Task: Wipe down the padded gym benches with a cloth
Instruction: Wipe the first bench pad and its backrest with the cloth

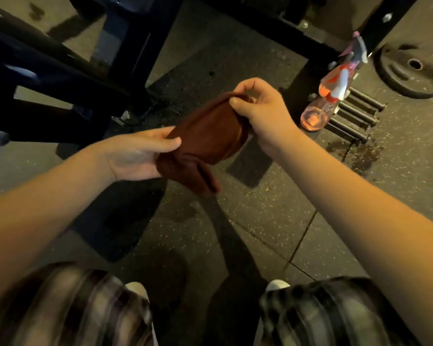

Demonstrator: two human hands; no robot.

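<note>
A brown cloth is held at centre, pinched by the right hand and gripped by the left hand, a spray bottle being seen at two o'clock, a cropped weight plate beyond it, and a blurred dark frame at ten o'clock.

dim, warm light | hard floor shadows | blurred bottom edge | wide-angle bending at edges

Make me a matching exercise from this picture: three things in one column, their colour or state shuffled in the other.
Things:
1. cloth
2. spray bottle
3. weight plate

States:
a. holds pink liquid
b. dark, lying flat on the floor
c. brown, gripped by left hand and right hand

Pairs: 1-c, 2-a, 3-b
</note>
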